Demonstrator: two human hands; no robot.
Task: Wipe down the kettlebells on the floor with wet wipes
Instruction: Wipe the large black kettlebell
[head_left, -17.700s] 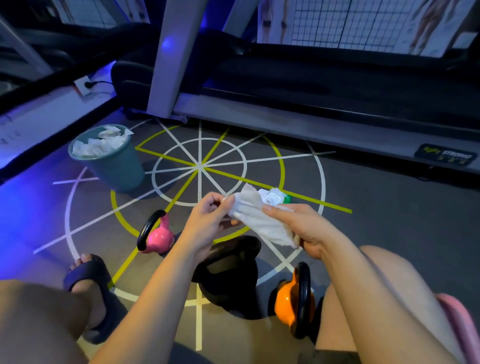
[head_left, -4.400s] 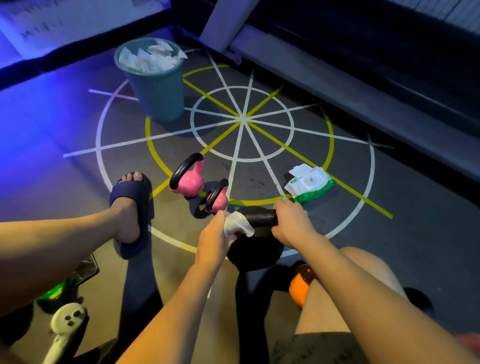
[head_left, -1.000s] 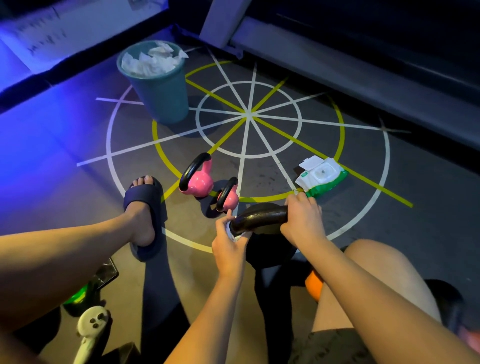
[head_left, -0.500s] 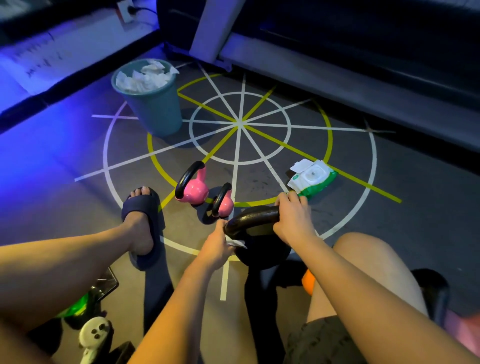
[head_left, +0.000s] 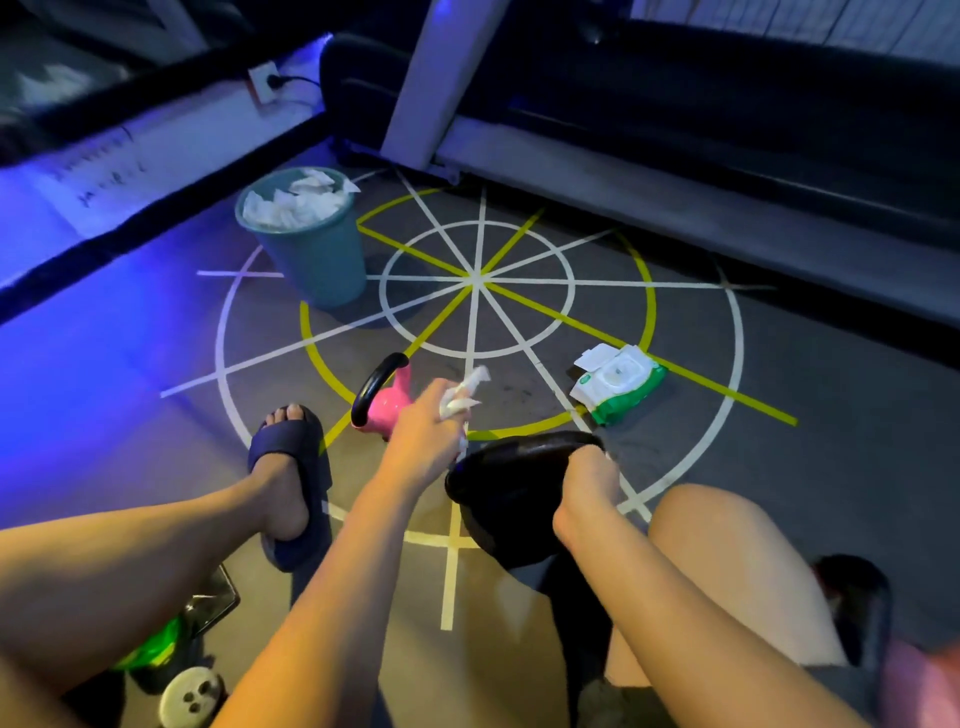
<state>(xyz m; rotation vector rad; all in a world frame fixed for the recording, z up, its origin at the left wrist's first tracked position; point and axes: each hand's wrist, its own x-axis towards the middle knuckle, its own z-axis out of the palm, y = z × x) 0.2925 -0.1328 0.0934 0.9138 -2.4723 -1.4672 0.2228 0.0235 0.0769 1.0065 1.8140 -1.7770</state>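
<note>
gripping one kettlebell (head_left: 500, 512) (one wipe (head_left: 466, 391))

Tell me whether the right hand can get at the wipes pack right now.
Probably yes, once freed: the right hand grips the black kettlebell by its handle, and the wipes pack lies just beyond on bare floor, nothing between.

Dim scene, blue-violet glow from the left, slight motion blur, wide-angle bending at the edges.

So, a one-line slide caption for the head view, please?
Seated person: left hand holds a crumpled wipe, right hand grips the black kettlebell by its handle.
</note>
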